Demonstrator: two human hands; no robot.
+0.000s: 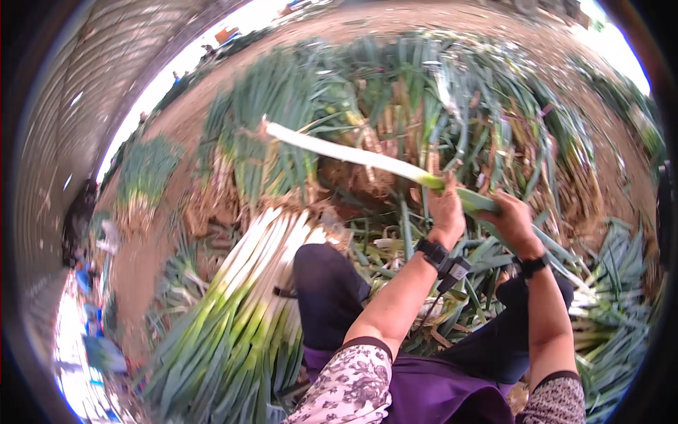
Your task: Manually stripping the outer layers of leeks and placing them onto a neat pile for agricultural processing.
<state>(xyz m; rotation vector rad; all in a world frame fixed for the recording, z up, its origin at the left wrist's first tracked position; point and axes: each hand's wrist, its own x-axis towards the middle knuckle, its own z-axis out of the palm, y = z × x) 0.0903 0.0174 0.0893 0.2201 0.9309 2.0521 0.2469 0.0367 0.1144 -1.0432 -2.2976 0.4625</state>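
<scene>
A long green onion (346,153) is held out in front of me, slanting up to the left. Its white stalk ends in a small tuft of roots at the far left, and its green part runs back through both hands. My left hand (446,213) is closed around it where white turns to green. Further along the leaves, my right hand (513,223) also grips it, fingers curled. By my left knee lies a thick pile of clean white-stalked green onions (247,283), their leaves toward me.
Rows of untrimmed green onions (282,92) with brown roots stand across the ground ahead. Loose leaves and peelings (452,318) lie between my legs. More green onions (614,304) are heaped at the right. A corrugated wall (78,127) rises at the left, beside bare soil (134,272).
</scene>
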